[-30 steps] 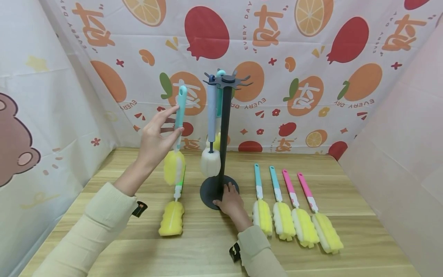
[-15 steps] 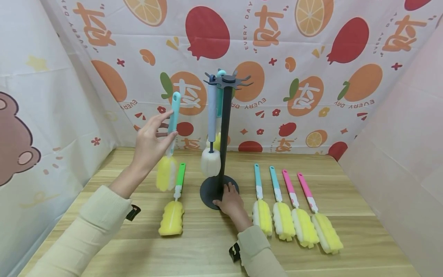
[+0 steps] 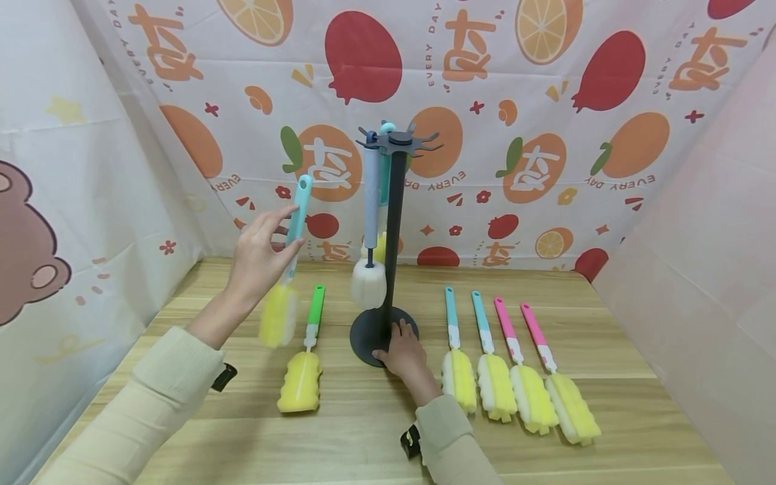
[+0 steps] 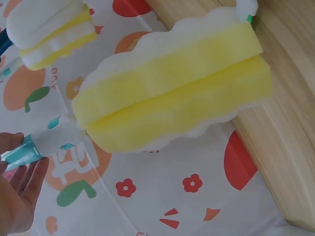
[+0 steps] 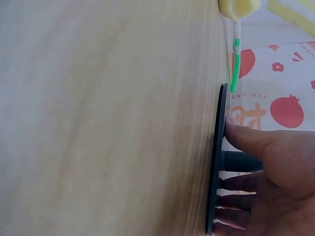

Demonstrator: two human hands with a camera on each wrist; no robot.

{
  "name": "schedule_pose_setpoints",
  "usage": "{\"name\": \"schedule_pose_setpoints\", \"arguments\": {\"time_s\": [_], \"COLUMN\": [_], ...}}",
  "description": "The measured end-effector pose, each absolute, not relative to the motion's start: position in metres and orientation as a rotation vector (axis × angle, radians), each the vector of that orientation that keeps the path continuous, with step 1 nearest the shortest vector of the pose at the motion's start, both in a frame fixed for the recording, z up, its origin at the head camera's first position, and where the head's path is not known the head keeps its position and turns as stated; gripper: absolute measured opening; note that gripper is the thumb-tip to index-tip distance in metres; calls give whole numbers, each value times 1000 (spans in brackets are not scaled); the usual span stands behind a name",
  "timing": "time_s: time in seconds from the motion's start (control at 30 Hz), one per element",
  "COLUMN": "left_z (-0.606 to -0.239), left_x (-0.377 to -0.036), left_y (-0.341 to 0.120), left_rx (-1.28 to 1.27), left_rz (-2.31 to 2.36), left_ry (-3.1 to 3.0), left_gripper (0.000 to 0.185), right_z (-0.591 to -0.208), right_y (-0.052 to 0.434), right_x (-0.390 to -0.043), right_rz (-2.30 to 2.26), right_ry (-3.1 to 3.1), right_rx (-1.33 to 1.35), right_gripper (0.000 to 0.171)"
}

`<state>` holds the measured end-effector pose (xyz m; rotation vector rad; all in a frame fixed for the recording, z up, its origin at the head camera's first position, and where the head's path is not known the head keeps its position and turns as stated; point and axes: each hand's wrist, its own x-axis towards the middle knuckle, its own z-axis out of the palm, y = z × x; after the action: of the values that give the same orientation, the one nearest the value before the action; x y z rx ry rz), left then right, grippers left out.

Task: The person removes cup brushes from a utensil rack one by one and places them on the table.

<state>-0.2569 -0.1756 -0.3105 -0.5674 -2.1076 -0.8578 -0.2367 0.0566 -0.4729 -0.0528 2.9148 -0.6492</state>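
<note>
My left hand (image 3: 256,257) pinches the teal handle of a sponge bottle brush (image 3: 279,315) between thumb and fingers, left of the stand. The brush tilts, its yellow-and-white sponge head hanging above the table; that head fills much of the left wrist view. With straight fingers, my right hand (image 3: 405,351) presses on the round base of a black rack stand (image 3: 366,337), thumb and fingertips on either side of its pole. From the stand's top hooks hang a grey-blue-handled brush (image 3: 371,202) with a white head and, partly hidden behind it, a teal-handled brush (image 3: 384,182).
A green-handled brush (image 3: 301,382) with a yellow sponge lies left of the stand. On the right, several sponge brushes lie in a row, among them a teal one (image 3: 459,377) and a pink one (image 3: 572,407). Fruit-printed cloth (image 3: 473,202) hangs behind the wooden table (image 3: 351,438).
My left hand has moved left and down with the teal-handled brush, away from the stand, uncovering the green handle. My right hand has stayed on the base.
</note>
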Motion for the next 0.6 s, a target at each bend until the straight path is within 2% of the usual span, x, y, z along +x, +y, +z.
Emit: {"name": "schedule_pose_setpoints", "arguments": {"time_s": [0.6], "left_z": [-331], "left_x": [-262], "left_y": [-183], "left_rx": [-454], "left_rz": [-795], "left_ry": [-2276], "left_gripper": [56], "right_z": [-473], "right_y": [57], "right_x": [-235], "right_rz": [-664], "right_ry": [2919], "right_rx": [-60], "right_gripper": [75]}}
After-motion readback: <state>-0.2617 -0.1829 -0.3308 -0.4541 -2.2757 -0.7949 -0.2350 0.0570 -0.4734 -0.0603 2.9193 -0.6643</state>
